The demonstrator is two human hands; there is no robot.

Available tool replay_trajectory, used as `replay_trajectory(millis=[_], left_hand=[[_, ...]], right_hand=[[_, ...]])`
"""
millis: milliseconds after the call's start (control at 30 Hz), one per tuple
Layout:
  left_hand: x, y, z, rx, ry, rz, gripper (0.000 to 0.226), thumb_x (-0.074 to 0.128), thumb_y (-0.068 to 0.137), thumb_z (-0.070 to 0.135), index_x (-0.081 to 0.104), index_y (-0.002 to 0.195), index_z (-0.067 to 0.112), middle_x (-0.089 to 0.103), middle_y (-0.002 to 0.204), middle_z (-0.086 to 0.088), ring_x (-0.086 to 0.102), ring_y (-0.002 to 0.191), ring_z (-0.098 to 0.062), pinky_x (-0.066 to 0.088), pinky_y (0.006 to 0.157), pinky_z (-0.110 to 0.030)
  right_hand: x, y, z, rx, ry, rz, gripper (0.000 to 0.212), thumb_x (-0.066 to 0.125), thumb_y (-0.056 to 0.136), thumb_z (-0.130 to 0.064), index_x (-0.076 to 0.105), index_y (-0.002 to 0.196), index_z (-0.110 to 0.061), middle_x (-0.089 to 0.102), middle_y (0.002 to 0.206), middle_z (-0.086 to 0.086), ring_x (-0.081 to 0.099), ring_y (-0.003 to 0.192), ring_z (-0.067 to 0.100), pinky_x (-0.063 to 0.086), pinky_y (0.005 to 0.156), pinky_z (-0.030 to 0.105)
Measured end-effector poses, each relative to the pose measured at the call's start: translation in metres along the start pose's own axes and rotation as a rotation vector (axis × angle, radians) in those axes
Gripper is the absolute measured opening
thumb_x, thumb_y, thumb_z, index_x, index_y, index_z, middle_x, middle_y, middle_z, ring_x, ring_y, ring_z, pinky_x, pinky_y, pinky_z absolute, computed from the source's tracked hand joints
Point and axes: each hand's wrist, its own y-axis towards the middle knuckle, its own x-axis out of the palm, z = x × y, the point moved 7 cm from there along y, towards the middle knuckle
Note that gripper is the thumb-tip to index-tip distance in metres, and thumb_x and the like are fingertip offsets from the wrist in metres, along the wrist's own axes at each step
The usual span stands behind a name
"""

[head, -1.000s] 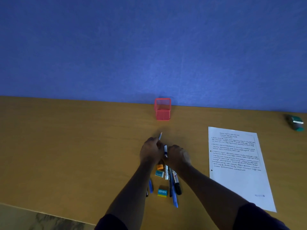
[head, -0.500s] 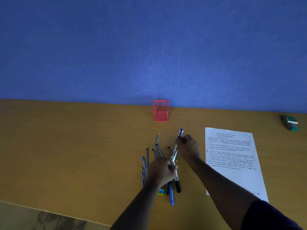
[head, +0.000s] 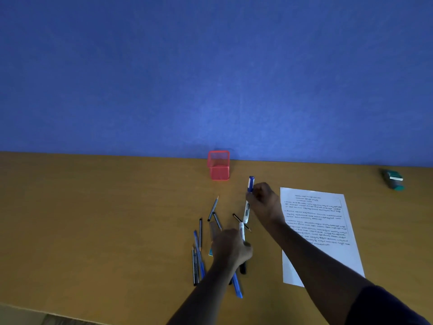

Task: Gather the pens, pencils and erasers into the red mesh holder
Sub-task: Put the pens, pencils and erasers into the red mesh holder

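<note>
Pens and pencils lie scattered on the bench in front of the red mesh holder, which stands upright against the blue wall. Our right hand grips a white marker with a blue cap, its long axis nearly upright in the view, cap pointing away from us and ending just right of the holder. Our left hand is curled around a second white marker, whose bare end points toward the holder; its black cap end sticks out below the hand. Nearer the holder, two grey pencils lie end to end, slanting toward it. Left of our left hand, a blue pen and several dark pencils lie roughly parallel, running lengthwise toward the holder. Another blue pen pokes out from under our left forearm. A thin dark pencil lies between the two hands, partly hidden by the markers. Only a teal corner of an eraser shows beside the left hand. A printed sheet lies right of the holder, its near corner covered by our right arm. Far right of the holder sits a blurred green object we cannot identify.
</note>
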Motion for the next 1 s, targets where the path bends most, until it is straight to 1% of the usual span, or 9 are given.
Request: replay_trajectory(millis=[67,167,267,400,567,700,800,933,1000], left_hand=[[-0.009,0.002,0.001,0.012,-0.103,0.037,0.033,0.051,0.088,0.042,0.062,0.077,0.014,0.051,0.061,0.003,0.050,0.062,-0.018,0.038,0.061,-0.034],[-0.037,0.014,-0.002,0.030,-0.228,0.154,0.028,0.046,0.096,0.038,0.060,0.095,0.013,0.067,0.081,-0.004,0.065,0.080,-0.026,0.045,0.060,-0.032],[-0.075,0.029,-0.012,0.022,-0.301,0.292,0.028,0.045,0.102,0.037,0.058,0.101,0.012,0.071,0.090,-0.012,0.068,0.085,-0.036,0.047,0.064,-0.038],[-0.132,0.053,-0.027,0.032,-0.395,0.446,0.020,0.052,0.098,0.033,0.065,0.100,0.018,0.073,0.082,-0.009,0.069,0.075,-0.031,0.056,0.063,-0.040],[-0.185,0.088,-0.033,0.053,-0.464,0.576,0.012,0.063,0.089,0.027,0.063,0.096,0.017,0.070,0.080,-0.001,0.065,0.072,-0.019,0.052,0.064,-0.030],[-0.194,0.121,-0.022,0.152,-0.377,0.558,0.016,0.063,0.089,0.022,0.061,0.090,0.007,0.066,0.084,-0.009,0.062,0.077,-0.027,0.051,0.064,-0.038],[-0.185,0.138,-0.014,0.193,-0.341,0.515,0.022,0.063,0.092,0.027,0.063,0.091,0.006,0.065,0.088,-0.010,0.062,0.080,-0.027,0.042,0.062,-0.034],[-0.174,0.155,-0.005,0.219,-0.334,0.471,0.024,0.057,0.097,0.031,0.070,0.112,0.017,0.068,0.106,-0.006,0.064,0.096,-0.025,0.042,0.069,-0.029],[-0.174,0.158,-0.001,0.232,-0.329,0.482,0.024,0.054,0.098,0.032,0.069,0.111,0.019,0.067,0.104,-0.006,0.064,0.094,-0.025,0.040,0.067,-0.029]], right_hand=[[-0.003,0.014,-0.014,-0.022,0.063,0.017,0.016,0.068,0.082,-0.023,0.055,0.091,-0.019,0.069,0.075,0.004,0.067,0.071,0.026,0.056,0.067,0.043],[-0.010,0.035,-0.039,-0.059,0.193,0.054,0.027,0.064,0.080,-0.021,0.044,0.096,-0.031,0.070,0.075,0.008,0.068,0.069,0.033,0.057,0.066,0.050],[-0.015,0.058,-0.061,-0.111,0.276,0.093,0.026,0.064,0.085,-0.022,0.044,0.096,-0.035,0.071,0.077,0.004,0.071,0.070,0.030,0.058,0.066,0.047],[-0.007,0.089,-0.080,-0.150,0.252,0.079,0.010,0.056,0.097,-0.039,0.049,0.096,-0.033,0.074,0.077,-0.011,0.073,0.072,0.004,0.058,0.069,0.030],[0.016,0.113,-0.086,-0.123,0.219,0.005,0.016,0.052,0.101,-0.033,0.057,0.101,-0.018,0.072,0.092,0.005,0.073,0.083,0.010,0.061,0.081,0.038],[0.039,0.125,-0.083,-0.115,0.029,-0.072,0.021,0.051,0.101,-0.027,0.063,0.103,-0.010,0.070,0.103,0.010,0.071,0.091,0.021,0.056,0.084,0.038],[0.053,0.130,-0.077,-0.125,-0.068,-0.106,0.017,0.055,0.098,-0.017,0.067,0.103,-0.005,0.065,0.111,0.013,0.067,0.090,0.023,0.049,0.079,0.029],[0.062,0.135,-0.073,-0.151,-0.113,-0.111,0.014,0.060,0.093,-0.010,0.068,0.104,-0.008,0.065,0.104,0.008,0.062,0.090,0.023,0.048,0.077,0.029],[0.064,0.137,-0.071,-0.162,-0.112,-0.096,0.012,0.061,0.090,-0.009,0.068,0.099,-0.010,0.067,0.094,0.004,0.061,0.082,0.020,0.046,0.070,0.027]])
